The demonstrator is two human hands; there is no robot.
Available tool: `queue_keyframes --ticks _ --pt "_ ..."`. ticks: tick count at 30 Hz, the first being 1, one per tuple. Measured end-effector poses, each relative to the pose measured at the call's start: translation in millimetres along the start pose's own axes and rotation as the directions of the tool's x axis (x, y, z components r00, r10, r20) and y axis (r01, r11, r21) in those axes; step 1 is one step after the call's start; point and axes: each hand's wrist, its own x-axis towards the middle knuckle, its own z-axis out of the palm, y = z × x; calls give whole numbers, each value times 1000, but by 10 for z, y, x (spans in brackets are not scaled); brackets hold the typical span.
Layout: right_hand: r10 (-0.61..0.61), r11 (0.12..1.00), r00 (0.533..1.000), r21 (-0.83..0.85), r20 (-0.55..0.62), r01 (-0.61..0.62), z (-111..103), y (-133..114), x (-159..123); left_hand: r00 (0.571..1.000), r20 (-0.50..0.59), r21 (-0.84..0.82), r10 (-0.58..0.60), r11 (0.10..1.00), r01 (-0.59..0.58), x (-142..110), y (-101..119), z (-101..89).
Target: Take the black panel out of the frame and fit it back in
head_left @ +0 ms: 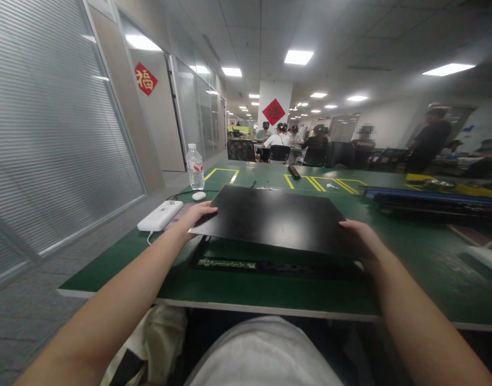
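Note:
A flat black panel [270, 217], glossy and rectangular like a display sheet, is held up by its two short sides above the table. My left hand [199, 214] grips its left edge, thumb on top. On the opposite edge my right hand [360, 236] is closed the same way. The fingers of both hands are mostly hidden under the panel. Beneath it, on the green table [270, 300], lies a dark frame [201, 249] with a green circuit strip [227, 264] along its near side; the panel covers the rest.
Left of the panel are a white power bank [160, 215] with a cable, a small white case [198, 196] and a water bottle [195, 167]. Long dark bars [431, 201] lie at the right, near yellow items [418, 179]. A short dark strip [294, 171] lies farther back. Several people sit beyond.

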Motion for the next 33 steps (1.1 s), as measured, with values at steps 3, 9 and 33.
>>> queue_keyframes --ticks 3,9,33 --pt "187 982 980 -51 66 -184 -15 -10 5 999 -41 -1 13 1000 -13 10 6 3" --pt "292 956 950 -78 113 -285 -88 -11 99 998 -58 19 36 999 -35 10 20 -20" --pt "-40 997 999 -68 -35 37 -171 16 266 989 -138 -5 45 999 -46 -17 45 -2"
